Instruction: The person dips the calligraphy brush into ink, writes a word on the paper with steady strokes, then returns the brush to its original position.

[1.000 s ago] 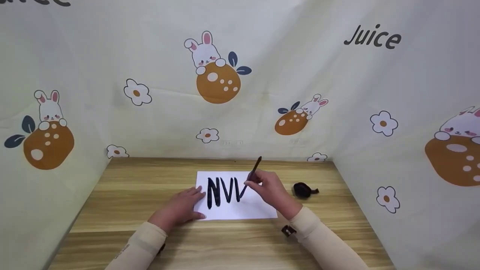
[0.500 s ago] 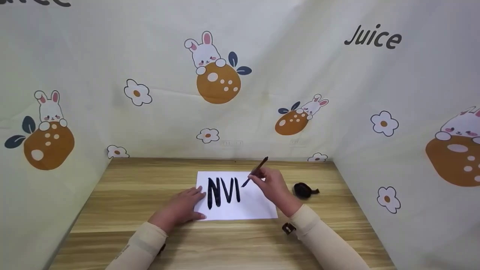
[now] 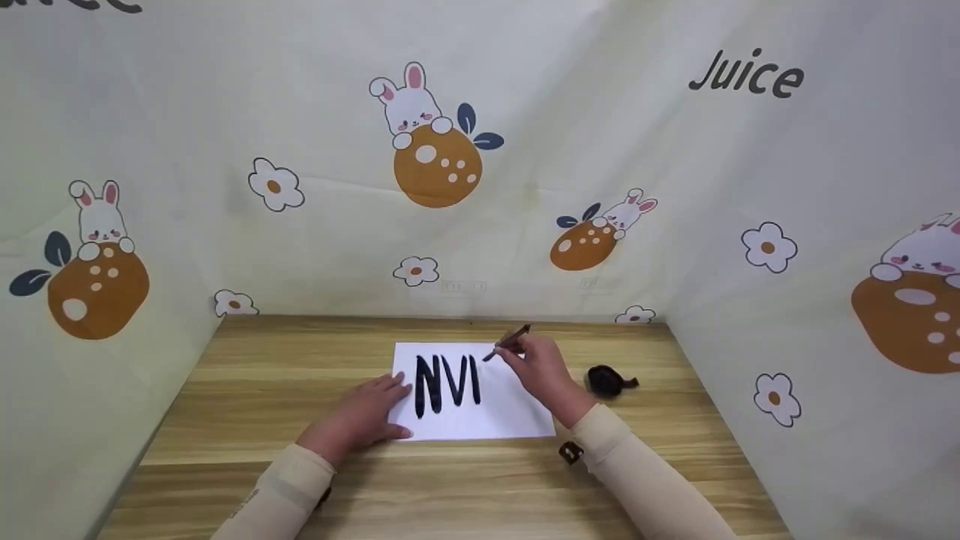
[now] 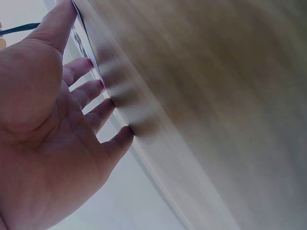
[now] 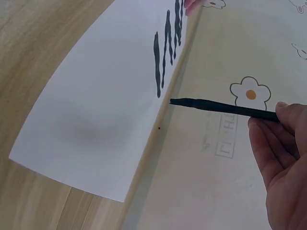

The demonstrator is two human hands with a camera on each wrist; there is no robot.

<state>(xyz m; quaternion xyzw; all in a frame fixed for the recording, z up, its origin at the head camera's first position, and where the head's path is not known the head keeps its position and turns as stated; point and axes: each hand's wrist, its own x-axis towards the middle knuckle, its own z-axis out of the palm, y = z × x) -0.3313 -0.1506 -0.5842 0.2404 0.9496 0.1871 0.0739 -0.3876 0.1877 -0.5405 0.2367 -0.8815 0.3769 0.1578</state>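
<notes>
A white sheet of paper (image 3: 487, 424) lies on the table, with thick black strokes (image 3: 448, 384) on its left half that read like N, V, I. My left hand (image 3: 360, 416) rests on the paper's left edge, fingers spread and fairly straight, as the left wrist view also shows. Between thumb and fingertips, my right hand (image 3: 546, 375) pinches a slim dark brush (image 5: 216, 106). Its tip points left, close to the top of the rightmost stroke. The right wrist view shows the tip apart from that stroke; whether it touches paper I cannot tell.
To the right of the paper sits a small round black dish (image 3: 604, 381) with a short handle. The wooden table (image 3: 465, 487) ends at a printed cloth (image 3: 322, 247) that stands at the back and both sides.
My right hand has shifted the brush tip up from the lower end of the rightmost stroke to near its top, and the brush now leans flatter. The left hand has stayed in place.
</notes>
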